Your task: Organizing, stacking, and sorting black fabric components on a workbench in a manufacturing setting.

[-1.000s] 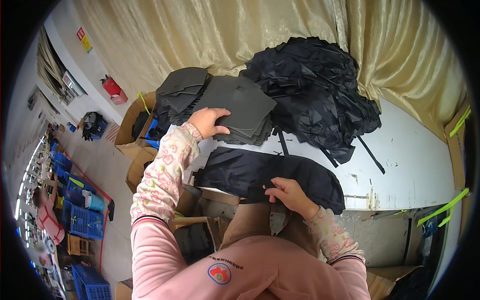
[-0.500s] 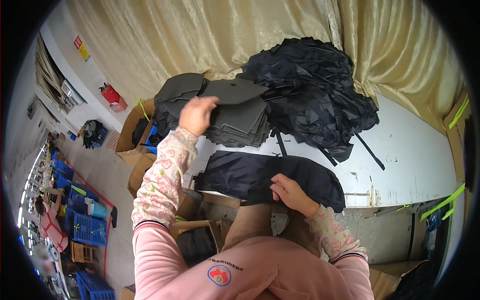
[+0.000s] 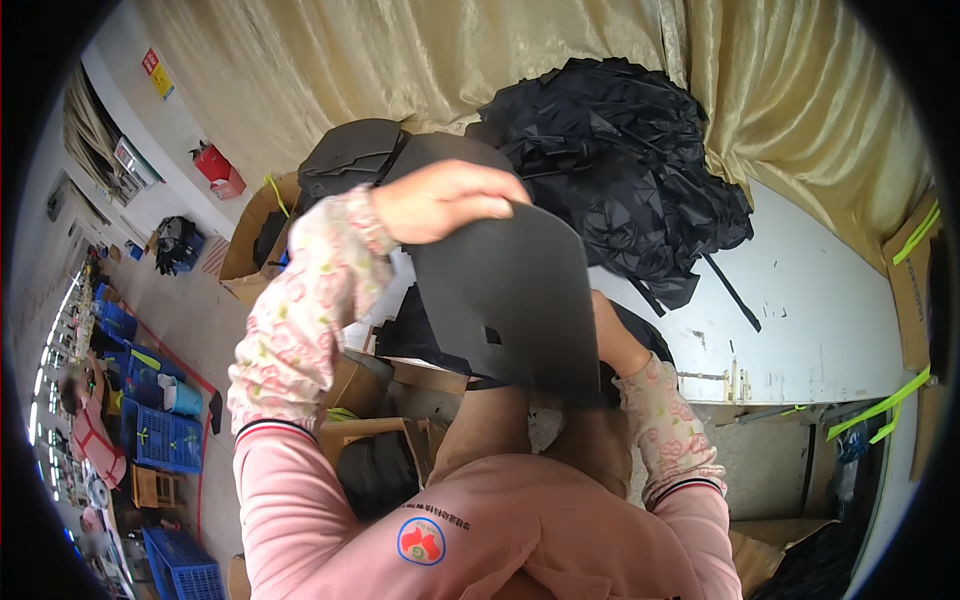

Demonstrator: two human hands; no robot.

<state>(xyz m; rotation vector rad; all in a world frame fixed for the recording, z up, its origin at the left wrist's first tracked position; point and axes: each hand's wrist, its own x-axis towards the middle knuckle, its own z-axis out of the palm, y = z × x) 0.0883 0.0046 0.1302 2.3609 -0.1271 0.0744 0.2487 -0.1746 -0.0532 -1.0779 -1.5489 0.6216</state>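
A dark grey, stiff flat panel [image 3: 510,290] with rounded corners and a small dark square mark hangs tilted in front of me. My left hand [image 3: 455,200] grips its upper edge, thumb on the near face. My right hand [image 3: 618,338] is at the panel's right edge; its fingers are hidden behind the panel. Beneath, a black fabric piece [image 3: 420,335] lies along the table's near edge, mostly covered from view. Behind my left hand are stacks of similar grey panels [image 3: 350,155]. A large heap of black fabric pieces [image 3: 630,160] stands to their right.
The white table [image 3: 810,310] extends to the right, with a loose black strap [image 3: 732,292] on it. Cardboard boxes stand at the left [image 3: 245,250] and under the table [image 3: 375,430]. A gold curtain [image 3: 400,60] hangs behind. Blue crates [image 3: 170,435] and a co-worker [image 3: 95,425] are far left.
My left hand has brought a grey panel from the stack toward me, over the black fabric piece. My right hand has moved slightly right and up, to the panel's edge.
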